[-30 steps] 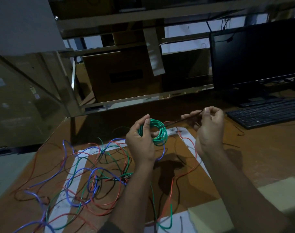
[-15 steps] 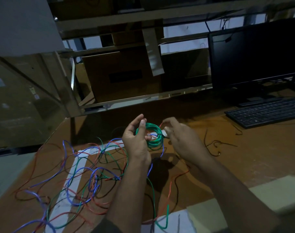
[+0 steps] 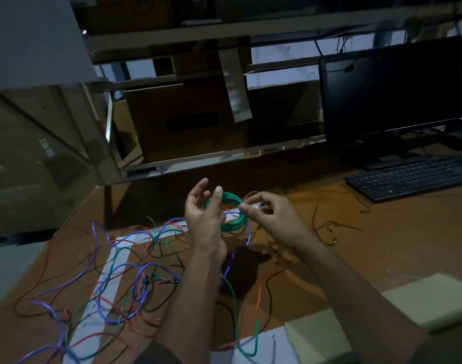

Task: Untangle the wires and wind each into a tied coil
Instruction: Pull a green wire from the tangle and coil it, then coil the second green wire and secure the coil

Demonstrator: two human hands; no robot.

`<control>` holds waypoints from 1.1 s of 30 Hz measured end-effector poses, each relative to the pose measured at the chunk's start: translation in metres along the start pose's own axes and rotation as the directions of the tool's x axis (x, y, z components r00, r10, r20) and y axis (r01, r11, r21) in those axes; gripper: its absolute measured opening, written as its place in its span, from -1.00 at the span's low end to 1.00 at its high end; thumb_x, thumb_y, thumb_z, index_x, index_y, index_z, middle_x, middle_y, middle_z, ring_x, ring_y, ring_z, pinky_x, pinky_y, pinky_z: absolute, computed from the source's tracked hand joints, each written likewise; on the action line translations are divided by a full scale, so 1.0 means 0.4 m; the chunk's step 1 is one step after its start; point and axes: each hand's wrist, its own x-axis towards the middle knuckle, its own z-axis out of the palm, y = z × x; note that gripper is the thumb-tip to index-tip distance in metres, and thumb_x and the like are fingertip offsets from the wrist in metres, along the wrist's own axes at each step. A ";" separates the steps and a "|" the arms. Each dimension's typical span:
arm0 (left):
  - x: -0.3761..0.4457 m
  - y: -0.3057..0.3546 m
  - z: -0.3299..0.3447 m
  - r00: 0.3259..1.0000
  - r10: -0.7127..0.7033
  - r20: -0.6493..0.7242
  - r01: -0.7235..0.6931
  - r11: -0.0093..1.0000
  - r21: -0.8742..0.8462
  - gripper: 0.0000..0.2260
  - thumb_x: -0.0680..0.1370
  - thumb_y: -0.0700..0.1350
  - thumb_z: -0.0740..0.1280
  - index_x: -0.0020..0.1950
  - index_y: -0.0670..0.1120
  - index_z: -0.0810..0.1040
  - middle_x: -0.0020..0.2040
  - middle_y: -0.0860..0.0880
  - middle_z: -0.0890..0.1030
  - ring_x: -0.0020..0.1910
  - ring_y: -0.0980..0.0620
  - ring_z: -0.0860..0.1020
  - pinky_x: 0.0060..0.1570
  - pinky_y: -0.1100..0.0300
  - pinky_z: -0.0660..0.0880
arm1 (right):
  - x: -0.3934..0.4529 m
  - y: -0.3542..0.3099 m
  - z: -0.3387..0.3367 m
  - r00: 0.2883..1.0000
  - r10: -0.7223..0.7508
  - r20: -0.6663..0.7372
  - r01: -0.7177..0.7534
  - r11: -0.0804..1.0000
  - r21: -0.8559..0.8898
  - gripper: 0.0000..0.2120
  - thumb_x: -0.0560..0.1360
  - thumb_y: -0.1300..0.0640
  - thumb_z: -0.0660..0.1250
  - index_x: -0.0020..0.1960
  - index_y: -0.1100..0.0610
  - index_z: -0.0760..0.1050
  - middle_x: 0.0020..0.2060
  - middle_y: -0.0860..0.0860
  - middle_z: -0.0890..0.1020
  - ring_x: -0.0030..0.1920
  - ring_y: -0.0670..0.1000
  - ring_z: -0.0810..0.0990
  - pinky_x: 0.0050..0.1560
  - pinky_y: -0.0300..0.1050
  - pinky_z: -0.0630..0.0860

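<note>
The right hand [image 3: 274, 219] has been brought back to pinch the green coil [image 3: 231, 212], held by the left hand [image 3: 203, 219]; no writing is legible

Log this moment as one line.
step: coiling | left hand: holds green coil | right hand: pinches coil rim | tangle: on desk

green coil [image 3: 231, 212], messy blue, red, green and black wires [image 3: 124, 279] on a brown desk [image 3: 382, 245], black keyboard [image 3: 411, 179] and monitor [image 3: 390, 90]
</note>
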 end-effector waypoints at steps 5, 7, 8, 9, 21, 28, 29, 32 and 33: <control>0.004 -0.001 0.000 1.000 0.001 0.025 0.000 0.999 -0.039 -0.66 0.60 -0.18 0.43 0.37 -0.05 0.53 0.14 -0.06 0.51 -0.32 0.18 0.39 -0.41 0.33 0.38 | 0.008 0.002 -0.006 0.999 -0.028 0.034 0.026 0.998 0.062 -0.70 0.46 -0.10 0.52 0.16 -0.05 0.64 0.02 -0.08 0.69 0.03 -0.06 0.66 0.05 -0.01 0.64; -0.002 -0.003 0.012 0.999 0.001 0.046 0.001 0.999 -0.035 -0.68 0.62 -0.16 0.40 0.37 -0.06 0.52 0.12 -0.05 0.53 -0.35 0.17 0.36 -0.39 0.31 0.37 | 0.009 -0.003 -0.012 0.998 0.042 0.038 -0.050 0.976 0.213 -0.71 0.49 0.07 0.53 0.17 0.11 0.64 -0.06 0.03 0.70 -0.05 -0.10 0.69 -0.11 -0.22 0.62; -0.006 -0.004 0.019 0.998 0.007 0.058 -0.006 1.000 -0.027 -0.69 0.62 -0.16 0.40 0.37 -0.06 0.52 0.11 -0.04 0.53 -0.35 0.16 0.36 -0.37 0.29 0.37 | 0.007 -0.006 -0.012 0.996 0.086 0.036 -0.092 0.957 0.274 -0.72 0.50 0.12 0.52 0.18 0.18 0.64 -0.14 0.01 0.69 -0.17 -0.18 0.67 -0.23 -0.32 0.55; -0.011 -0.004 0.024 0.997 0.018 0.072 -0.017 1.000 -0.014 -0.69 0.63 -0.16 0.39 0.37 -0.05 0.52 0.10 -0.04 0.54 -0.34 0.14 0.40 -0.34 0.28 0.40 | 0.005 -0.005 -0.012 0.993 0.117 0.026 -0.119 0.943 0.311 -0.73 0.51 0.14 0.50 0.18 0.21 0.63 -0.20 -0.01 0.68 -0.24 -0.21 0.64 -0.30 -0.37 0.49; -0.056 -0.027 0.056 0.967 0.081 0.240 -0.169 0.913 0.371 -0.66 0.65 0.00 0.37 0.41 0.05 0.46 0.32 0.03 0.53 0.26 0.09 0.59 0.19 0.02 0.63 | 0.040 0.049 -0.194 0.829 0.381 -0.410 -0.212 0.891 0.401 -0.82 0.57 0.15 0.45 0.14 0.18 0.60 -0.03 0.11 0.69 -0.13 0.04 0.72 -0.25 -0.20 0.66; -0.072 -0.026 0.064 0.963 0.073 0.261 -0.171 0.910 0.377 -0.77 0.67 -0.06 0.34 0.32 -0.03 0.52 0.13 0.00 0.61 -0.08 0.16 0.65 -0.13 0.19 0.64 | 0.108 0.157 -0.248 0.710 0.429 -0.559 -0.485 0.873 0.053 -0.87 0.50 0.11 0.52 -0.01 0.14 0.65 -0.21 0.06 0.72 -0.30 0.00 0.74 -0.15 0.11 0.73; -0.071 -0.025 0.063 0.963 0.070 0.259 -0.167 0.911 0.377 -0.77 0.67 -0.06 0.34 0.32 -0.03 0.53 0.12 -0.02 0.62 -0.11 0.17 0.65 -0.15 0.22 0.63 | 0.119 0.165 -0.237 0.708 0.445 -0.548 -0.515 0.857 0.031 -0.88 0.50 0.11 0.53 -0.05 0.14 0.65 -0.25 0.07 0.71 -0.33 0.02 0.74 -0.15 0.12 0.73; -0.068 -0.025 0.061 0.964 0.063 0.257 -0.160 0.913 0.375 -0.80 0.67 -0.06 0.33 0.29 -0.02 0.53 0.08 -0.09 0.63 -0.11 0.14 0.64 -0.21 0.29 0.58 | 0.139 0.190 -0.199 0.719 0.483 -0.500 -0.578 0.815 -0.045 -0.86 0.51 0.09 0.51 -0.07 0.16 0.64 -0.29 0.08 0.70 -0.34 0.03 0.72 -0.17 0.03 0.72; -0.067 -0.026 0.061 0.965 0.064 0.254 -0.159 0.913 0.376 -0.81 0.68 -0.06 0.32 0.29 -0.01 0.53 0.07 -0.10 0.63 -0.11 0.12 0.64 -0.21 0.30 0.58 | 0.142 0.197 -0.188 0.730 0.471 -0.495 -0.593 0.797 -0.116 -0.82 0.51 0.04 0.51 -0.09 0.15 0.63 -0.32 0.07 0.70 -0.35 0.02 0.71 -0.20 -0.01 0.71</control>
